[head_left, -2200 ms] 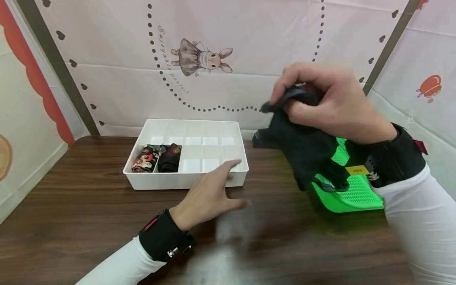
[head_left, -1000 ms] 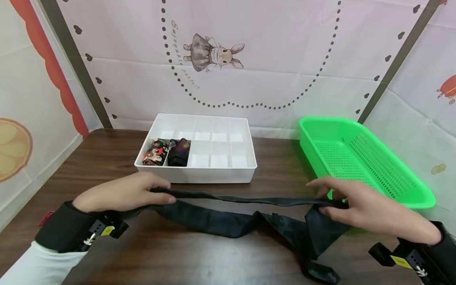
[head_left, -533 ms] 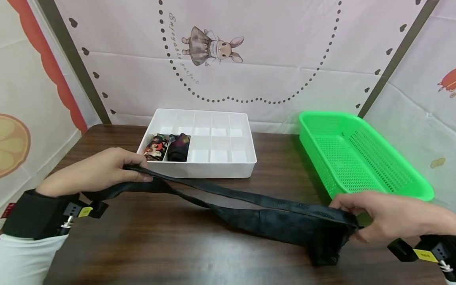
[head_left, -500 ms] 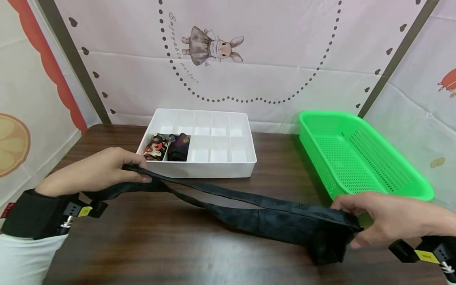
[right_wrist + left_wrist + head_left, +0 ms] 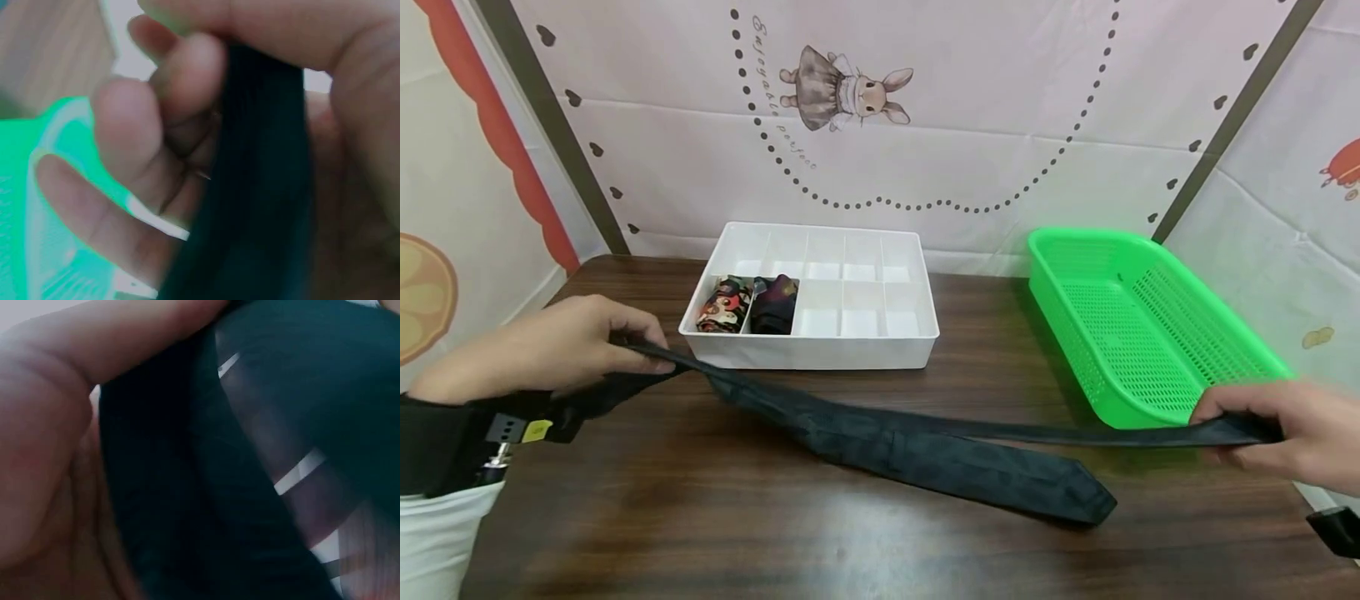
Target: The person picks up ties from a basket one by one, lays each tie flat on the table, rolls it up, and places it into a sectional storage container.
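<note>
A dark, blackish-green necktie (image 5: 940,458) stretches between both hands in the head view. Its wide, pointed end lies toward the right over the table. My left hand (image 5: 565,346) pinches it near its middle, left of the white box; cloth also trails back under that wrist. At the right, my right hand (image 5: 1281,429) grips a narrower part, in front of the green basket. Close up, the left wrist view has the folded tie (image 5: 169,462) between thumb and fingers. In the right wrist view the tie (image 5: 259,175) runs across the palm, held between thumb and index finger.
A white divided box (image 5: 820,354) stands at the back, with a colourful patterned cloth roll (image 5: 725,305) and a dark cloth roll (image 5: 773,306) in two front compartments. A green perforated basket (image 5: 1075,333) stands at the right. Printed cloth walls (image 5: 985,100) enclose the brown table (image 5: 760,533).
The right hand brought the bunched tie over from the basket side, and the left hand took hold of it. Both hands then drew apart, stretching it; its wide end now lies flatter.
</note>
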Action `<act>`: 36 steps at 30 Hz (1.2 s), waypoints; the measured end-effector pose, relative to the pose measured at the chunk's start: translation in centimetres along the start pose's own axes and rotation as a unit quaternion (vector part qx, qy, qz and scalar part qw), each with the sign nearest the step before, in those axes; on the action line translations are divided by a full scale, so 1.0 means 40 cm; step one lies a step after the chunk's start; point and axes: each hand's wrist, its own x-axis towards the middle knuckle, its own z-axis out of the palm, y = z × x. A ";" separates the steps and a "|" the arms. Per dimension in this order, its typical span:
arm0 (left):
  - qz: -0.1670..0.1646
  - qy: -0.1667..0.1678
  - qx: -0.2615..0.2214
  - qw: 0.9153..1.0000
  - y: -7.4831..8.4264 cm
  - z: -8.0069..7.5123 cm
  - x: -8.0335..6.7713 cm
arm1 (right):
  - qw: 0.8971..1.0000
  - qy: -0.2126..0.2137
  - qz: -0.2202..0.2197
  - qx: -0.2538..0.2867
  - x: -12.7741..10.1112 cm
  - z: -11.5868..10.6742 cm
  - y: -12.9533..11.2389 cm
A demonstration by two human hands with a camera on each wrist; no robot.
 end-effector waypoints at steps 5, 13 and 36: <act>-0.025 -0.058 -0.042 0.997 -0.018 0.015 0.007 | 0.997 -0.030 0.066 -0.022 0.025 0.070 0.021; -0.056 0.011 -0.039 0.998 -0.108 -0.023 -0.036 | 0.992 0.009 0.109 0.059 0.069 0.140 -0.011; -0.189 -0.142 -0.097 0.967 -0.373 -0.015 -0.064 | 0.989 -0.071 0.032 0.123 0.100 0.233 0.024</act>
